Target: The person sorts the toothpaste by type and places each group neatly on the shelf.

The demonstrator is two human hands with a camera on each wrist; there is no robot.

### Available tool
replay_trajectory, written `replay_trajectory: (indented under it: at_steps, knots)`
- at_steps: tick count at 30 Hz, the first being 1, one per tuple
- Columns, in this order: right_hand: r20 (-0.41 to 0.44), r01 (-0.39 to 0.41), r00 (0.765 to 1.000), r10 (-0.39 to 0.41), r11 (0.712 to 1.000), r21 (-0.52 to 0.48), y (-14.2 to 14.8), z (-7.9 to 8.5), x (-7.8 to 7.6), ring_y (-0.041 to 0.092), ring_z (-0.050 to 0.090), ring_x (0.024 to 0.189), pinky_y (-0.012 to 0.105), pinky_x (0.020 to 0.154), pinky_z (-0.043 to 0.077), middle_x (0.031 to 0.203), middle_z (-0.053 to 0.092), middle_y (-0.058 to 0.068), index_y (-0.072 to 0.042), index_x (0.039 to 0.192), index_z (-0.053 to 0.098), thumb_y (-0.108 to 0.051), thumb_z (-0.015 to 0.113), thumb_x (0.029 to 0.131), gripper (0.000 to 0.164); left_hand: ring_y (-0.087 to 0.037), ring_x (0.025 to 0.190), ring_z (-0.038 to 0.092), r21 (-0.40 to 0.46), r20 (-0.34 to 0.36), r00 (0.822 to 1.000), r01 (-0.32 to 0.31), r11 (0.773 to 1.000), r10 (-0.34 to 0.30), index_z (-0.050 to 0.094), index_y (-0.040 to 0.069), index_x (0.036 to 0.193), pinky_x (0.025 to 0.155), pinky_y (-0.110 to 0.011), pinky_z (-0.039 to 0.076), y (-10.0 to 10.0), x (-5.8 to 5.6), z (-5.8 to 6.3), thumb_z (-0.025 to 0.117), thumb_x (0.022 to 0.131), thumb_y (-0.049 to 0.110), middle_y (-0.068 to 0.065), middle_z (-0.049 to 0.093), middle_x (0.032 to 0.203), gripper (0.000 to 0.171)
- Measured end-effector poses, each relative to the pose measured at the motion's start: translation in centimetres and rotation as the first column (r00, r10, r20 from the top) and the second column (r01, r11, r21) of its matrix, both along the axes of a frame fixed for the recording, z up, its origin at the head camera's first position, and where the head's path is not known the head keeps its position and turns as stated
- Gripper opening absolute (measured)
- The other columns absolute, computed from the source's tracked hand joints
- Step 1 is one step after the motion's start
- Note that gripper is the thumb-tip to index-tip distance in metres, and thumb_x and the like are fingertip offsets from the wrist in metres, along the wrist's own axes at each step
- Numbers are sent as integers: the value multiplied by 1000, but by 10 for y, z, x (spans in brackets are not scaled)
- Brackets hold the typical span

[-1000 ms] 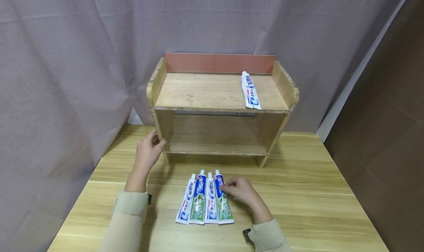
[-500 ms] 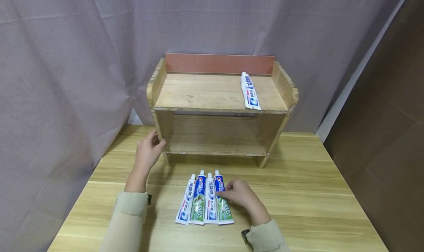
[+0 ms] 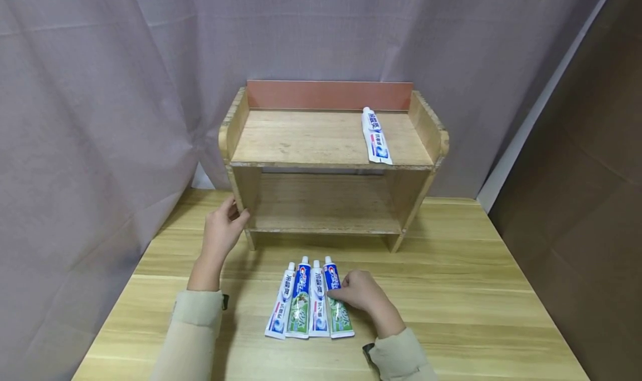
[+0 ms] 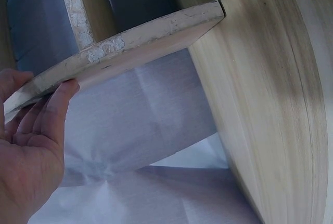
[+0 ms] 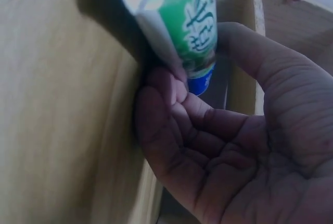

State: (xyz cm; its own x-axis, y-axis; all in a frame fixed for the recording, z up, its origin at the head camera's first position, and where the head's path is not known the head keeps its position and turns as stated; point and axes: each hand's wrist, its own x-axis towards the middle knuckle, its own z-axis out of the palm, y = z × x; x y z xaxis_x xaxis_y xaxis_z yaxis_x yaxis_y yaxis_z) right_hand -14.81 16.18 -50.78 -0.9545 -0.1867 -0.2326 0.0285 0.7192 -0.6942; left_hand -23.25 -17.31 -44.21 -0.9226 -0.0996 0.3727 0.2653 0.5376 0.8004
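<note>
My left hand (image 3: 220, 233) pinches the left side panel of a small wooden shelf (image 3: 321, 225), thumb on one face and fingers on the other, as the left wrist view shows at the panel's edge (image 4: 151, 31). The blue-and-green toothpaste tube (image 3: 342, 318) lies at the right end of a row on the table. My right hand (image 3: 363, 293) holds it at its right side, thumb across the top. In the right wrist view the curled fingers (image 5: 171, 125) reach to the lower edge of the tube. Beside it lies a white toothpaste tube (image 3: 319, 306).
Another blue-and-green tube (image 3: 300, 306) and a white tube (image 3: 281, 308) complete the row on the wooden table (image 3: 476, 292). One more white tube (image 3: 377, 138) lies on the shelf's upper board, right of centre. Grey curtain (image 3: 321, 30) hangs behind the shelf.
My right hand has shifted slightly down along the rightmost tube, its thumb now further across it. The left hand keeps its place on the side panel, and the tubes lie as before.
</note>
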Motion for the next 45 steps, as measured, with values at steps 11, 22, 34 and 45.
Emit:
replay_trajectory:
  at_steps: [11,22,34,45]
  knots:
    - [51,9,999,-6,999,-47,5,2,-3,9,37,47,19,42,30,54,46,-5,-15,56,50,-29,81,82,42,-41,107,68,-18,11,1000,-2,1000,3,62,8,133,90,-46,59,-1,0,0,68,94,14,-27,66,121,39]
    - [70,41,997,-35,997,-72,6,-2,1,10,42,48,19,43,35,54,50,-4,-15,57,52,-31,80,83,41,-42,109,67,-8,-5,1000,3,1000,-3,61,6,133,89,-46,59,0,0,-1,68,94,13,-28,66,121,40]
    - [62,40,998,-34,995,-90,11,0,1,10,41,48,20,43,35,54,49,-4,-15,56,52,-32,80,83,43,-42,108,68,-12,-5,1000,-5,1000,5,62,8,134,89,-47,59,1,0,-1,68,94,15,-28,66,120,41]
    - [70,39,997,-27,982,-184,17,-6,0,12,48,51,22,47,43,60,59,5,-9,60,57,-32,81,83,40,-40,108,68,-4,-5,1000,-4,1000,4,61,10,136,88,-44,60,2,0,-3,67,95,15,-27,66,121,42]
